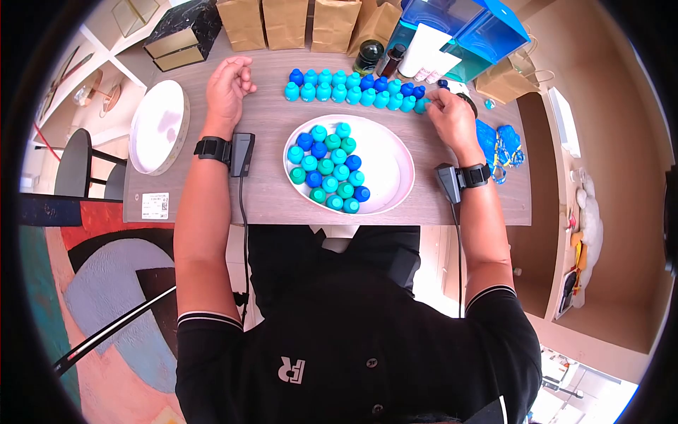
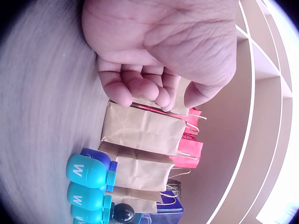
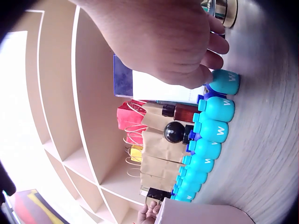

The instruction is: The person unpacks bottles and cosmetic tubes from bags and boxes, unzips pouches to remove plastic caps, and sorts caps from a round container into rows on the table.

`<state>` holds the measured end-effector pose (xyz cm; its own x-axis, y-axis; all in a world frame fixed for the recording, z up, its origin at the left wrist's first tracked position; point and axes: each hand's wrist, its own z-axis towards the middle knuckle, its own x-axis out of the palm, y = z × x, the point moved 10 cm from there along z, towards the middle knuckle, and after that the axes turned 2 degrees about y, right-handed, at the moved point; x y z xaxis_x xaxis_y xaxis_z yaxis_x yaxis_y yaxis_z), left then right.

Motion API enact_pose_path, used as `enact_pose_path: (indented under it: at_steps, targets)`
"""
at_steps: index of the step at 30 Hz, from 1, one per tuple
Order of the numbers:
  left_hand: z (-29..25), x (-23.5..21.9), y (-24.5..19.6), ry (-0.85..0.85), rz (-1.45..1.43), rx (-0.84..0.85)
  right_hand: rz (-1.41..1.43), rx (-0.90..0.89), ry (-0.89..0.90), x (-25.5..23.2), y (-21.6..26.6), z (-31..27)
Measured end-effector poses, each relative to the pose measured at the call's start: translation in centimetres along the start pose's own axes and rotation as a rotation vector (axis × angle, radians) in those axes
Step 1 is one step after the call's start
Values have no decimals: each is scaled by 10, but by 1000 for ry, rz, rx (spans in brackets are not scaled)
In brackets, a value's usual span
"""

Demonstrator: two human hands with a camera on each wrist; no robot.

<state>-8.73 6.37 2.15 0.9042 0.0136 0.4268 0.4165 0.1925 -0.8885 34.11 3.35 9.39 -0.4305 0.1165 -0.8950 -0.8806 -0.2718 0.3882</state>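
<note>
My right hand (image 1: 453,119) is at the right end of two rows of small bottles, its thumb and fingertips at the cap of the last turquoise bottle (image 3: 226,82) in the front row. That bottle stands upright on the table with a white W on its side. The front row is turquoise; the back row mixes turquoise and dark blue bottles (image 1: 296,76). Loosely curled and holding nothing, my left hand (image 1: 227,92) hovers left of the rows. Between my forearms sits an oval white tray (image 1: 392,173) with many turquoise, green and blue bottles in its left part.
Brown paper bags (image 1: 284,25), a black box (image 1: 182,35), a dark round bottle (image 1: 369,56), a white tube (image 1: 422,51) and a blue clear case (image 1: 487,35) line the back. A round white lid or tray (image 1: 159,127) stands left. Blue bags (image 1: 503,148) lie right.
</note>
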Motion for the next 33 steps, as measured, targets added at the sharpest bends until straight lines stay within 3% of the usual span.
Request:
enact_pose_path:
  at_steps: [23, 33]
  targets:
    - [2, -1, 0, 20, -12, 8, 145, 1, -9, 2, -2, -13]
    - [1, 0, 0, 11, 26, -11, 360, 41, -80, -6, -7, -55]
